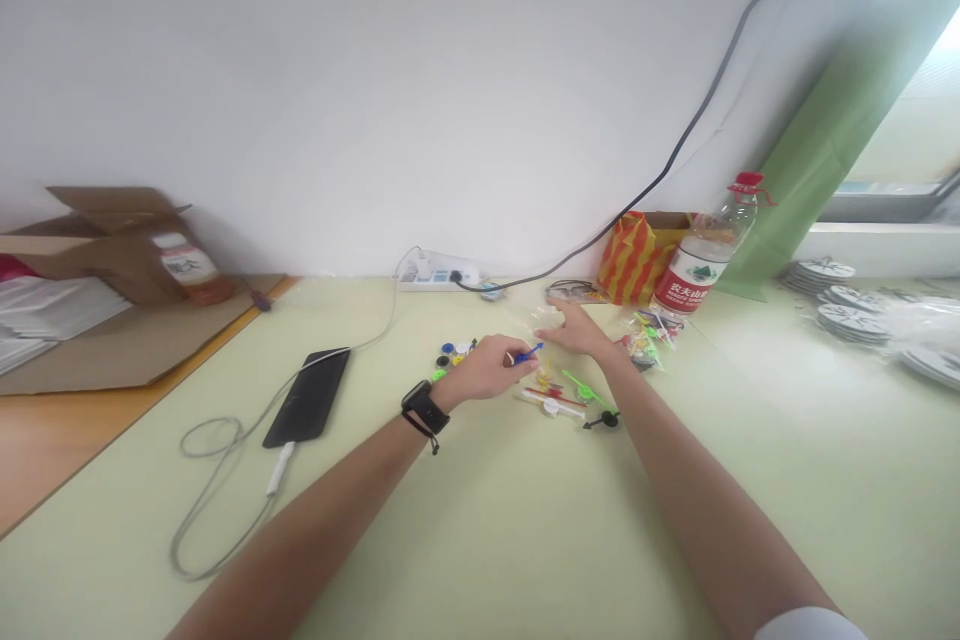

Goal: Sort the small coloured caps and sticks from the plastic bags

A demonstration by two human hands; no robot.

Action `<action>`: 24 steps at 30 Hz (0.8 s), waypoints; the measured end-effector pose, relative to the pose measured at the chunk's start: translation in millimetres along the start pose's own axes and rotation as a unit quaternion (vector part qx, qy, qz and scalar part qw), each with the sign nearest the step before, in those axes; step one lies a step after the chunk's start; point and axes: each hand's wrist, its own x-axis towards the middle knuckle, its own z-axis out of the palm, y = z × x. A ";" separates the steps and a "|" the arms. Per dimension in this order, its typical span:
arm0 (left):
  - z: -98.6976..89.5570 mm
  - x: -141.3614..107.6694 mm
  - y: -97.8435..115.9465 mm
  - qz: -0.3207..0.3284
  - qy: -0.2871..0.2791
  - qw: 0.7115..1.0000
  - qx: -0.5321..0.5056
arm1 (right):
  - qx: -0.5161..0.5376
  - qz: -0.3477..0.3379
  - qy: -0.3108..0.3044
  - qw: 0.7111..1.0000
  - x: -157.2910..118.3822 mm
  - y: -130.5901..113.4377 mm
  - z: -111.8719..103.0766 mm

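Note:
My left hand (pixel 487 368), with a black watch on its wrist, pinches a blue plastic arrow (pixel 529 355) above the table. My right hand (pixel 579 328) reaches farther back, thumb and fingers apart, beside a clear plastic bag (pixel 546 318); whether it touches the bag I cannot tell. Below the hands lie a white arrow (pixel 553 407), a green arrow (pixel 583 390), a black arrow (pixel 609 419) and some red and yellow pieces. Small round coloured pieces (pixel 448 348) sit left of my left hand, partly hidden by it.
A black phone (pixel 309 400) with a cable lies at left. Behind are a power strip (pixel 439 274) and a striped bag (pixel 628 258). A large bottle (pixel 697 260) and packed small parts (pixel 651 338) stand at right, near stacked discs (pixel 851 320). A cardboard box (pixel 112 250) occupies the far left.

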 end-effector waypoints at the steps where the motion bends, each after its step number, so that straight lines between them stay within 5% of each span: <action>1: -0.8 -0.2 0.8 0.000 -0.001 1.000 0.000 | -0.011 0.000 0.008 1.000 0.5 0.8 4.2; 6: -3.6 -0.1 0.7 -0.003 0.004 1.000 -0.006 | -0.026 0.014 0.046 0.999 7.7 1.1 11.6; 19: -25.5 1.1 -2.7 -0.016 0.037 0.999 -0.033 | -0.177 0.125 0.154 0.964 22.8 -16.7 -21.5; 21: -27.6 2.9 -7.3 -0.021 0.064 0.997 -0.044 | -0.214 0.130 0.137 0.958 16.0 -25.8 -29.0; 24: -32.0 5.6 -13.1 -0.061 0.083 0.992 -0.072 | -0.211 0.079 0.010 0.974 2.9 -42.7 -39.2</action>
